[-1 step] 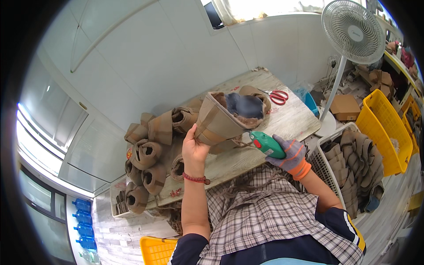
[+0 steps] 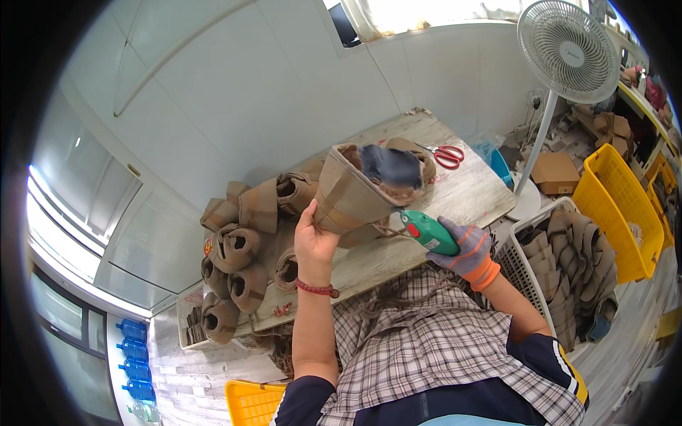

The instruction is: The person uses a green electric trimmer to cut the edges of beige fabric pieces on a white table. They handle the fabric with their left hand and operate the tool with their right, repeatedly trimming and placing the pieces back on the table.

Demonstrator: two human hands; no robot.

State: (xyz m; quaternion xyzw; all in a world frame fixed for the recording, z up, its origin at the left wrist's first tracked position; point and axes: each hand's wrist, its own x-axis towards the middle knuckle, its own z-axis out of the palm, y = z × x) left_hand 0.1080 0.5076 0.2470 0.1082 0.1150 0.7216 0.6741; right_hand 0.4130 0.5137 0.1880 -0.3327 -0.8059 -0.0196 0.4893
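My bare left hand grips the lower side of a brown, fur-lined fabric tube, holding it up above the table. Its wide mouth faces right and shows a dark blue, blurred inside. In a grey and orange glove, my right hand is wrapped around a green handheld power tool with a red button. The tool's tip meets the tube's lower rim; its exact end is hard to make out. Behind the tube lies another brown piece, partly hidden. Red-handled scissors rest to its right.
Several similar brown tubes are heaped on the left of the pale wooden table. At right stand a pale crate of stacked brown pieces, a yellow basket and a white fan. Another yellow basket sits near my left elbow.
The fabric tube's mouth has shifted slightly, and its dark inside shows a different outline. Both hands and the green tool stay almost where they were.
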